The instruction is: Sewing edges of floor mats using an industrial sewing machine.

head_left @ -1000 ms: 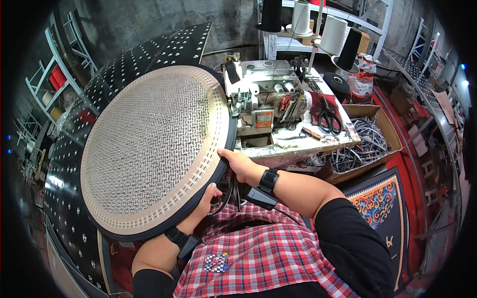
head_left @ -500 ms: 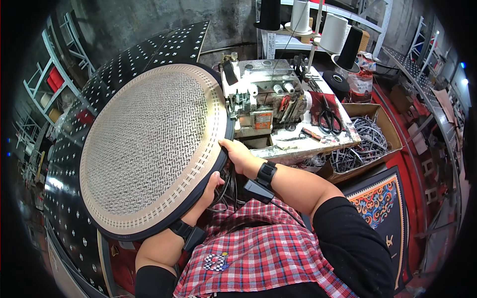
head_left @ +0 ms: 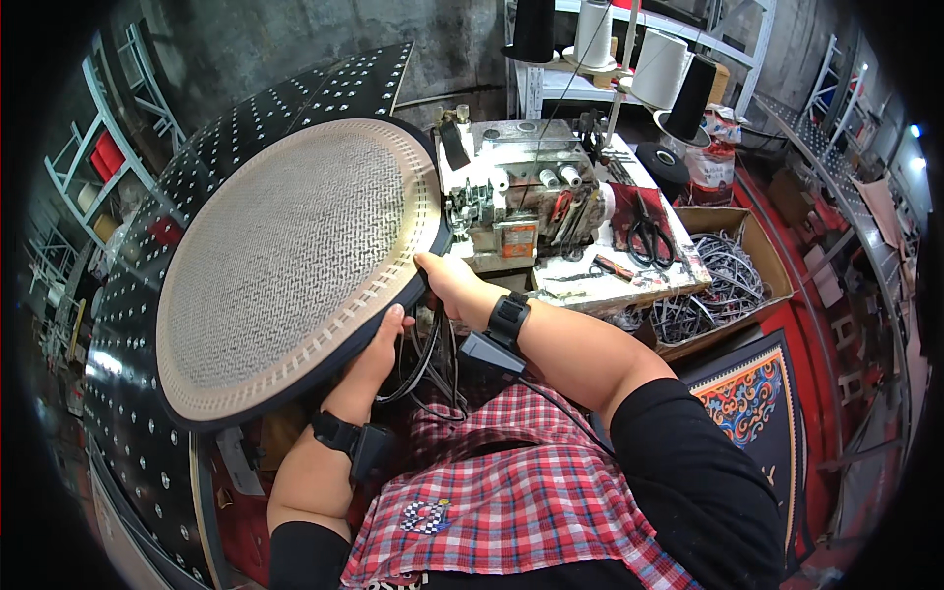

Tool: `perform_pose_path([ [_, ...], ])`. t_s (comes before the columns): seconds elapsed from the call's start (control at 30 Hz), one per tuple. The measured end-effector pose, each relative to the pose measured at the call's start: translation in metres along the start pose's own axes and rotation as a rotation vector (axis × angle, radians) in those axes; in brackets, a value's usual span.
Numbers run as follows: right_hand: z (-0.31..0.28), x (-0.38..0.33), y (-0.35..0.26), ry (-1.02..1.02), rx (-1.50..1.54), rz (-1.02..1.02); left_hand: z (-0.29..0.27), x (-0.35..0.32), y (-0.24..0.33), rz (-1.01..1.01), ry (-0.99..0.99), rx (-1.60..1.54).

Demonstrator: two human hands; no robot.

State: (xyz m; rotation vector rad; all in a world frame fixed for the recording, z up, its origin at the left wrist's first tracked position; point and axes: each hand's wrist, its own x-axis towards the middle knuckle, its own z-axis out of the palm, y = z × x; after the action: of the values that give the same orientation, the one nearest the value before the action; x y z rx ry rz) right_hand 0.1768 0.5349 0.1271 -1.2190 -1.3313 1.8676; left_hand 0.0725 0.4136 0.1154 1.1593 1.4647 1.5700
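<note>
A: Where's the round mat [head_left: 295,265] sitting now?
B: Left of the sewing machine [head_left: 546,187], over the dark dotted table [head_left: 147,462]. It's slanting — right rim is lying right by the machine's needle end. Can't tell if they're touching.
A: Right hand [head_left: 454,285]?
B: Thumb is pressing on top of the rim, fingers are going underneath. It's gripping the mat, gap closed down to the mat's thickness. Fingertips are hiding below.
A: Left hand [head_left: 369,359]?
B: Holding the near rim lower down, thumb showing at the edge. Most fingers are hiding, so can't tell how far they're curling.
A: Delta from a second ago?
B: Near edge is sitting higher in view, and the mat is looking flatter. Both hands are sitting further up and left. More of the cables [head_left: 433,364] are showing beneath.
A: Rest of the bench?
B: Scissors [head_left: 649,241] are lying on the machine's table [head_left: 629,286], same as before — scrap box [head_left: 765,241] is standing beside it, also unchanged.
</note>
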Motion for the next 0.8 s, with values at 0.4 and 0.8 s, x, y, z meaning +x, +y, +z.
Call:
perform_pose_path([
  [0.4, -0.062, -0.088, 0.008, -0.214, -0.592, -0.263, -0.037, 0.019, 0.016, -0.218, 0.308, -0.147],
  [0.8, -0.296, -0.233, -0.102, 0.693, -0.489, -0.707, -0.078, -0.049, 0.016, -0.514, -0.273, -0.149],
])
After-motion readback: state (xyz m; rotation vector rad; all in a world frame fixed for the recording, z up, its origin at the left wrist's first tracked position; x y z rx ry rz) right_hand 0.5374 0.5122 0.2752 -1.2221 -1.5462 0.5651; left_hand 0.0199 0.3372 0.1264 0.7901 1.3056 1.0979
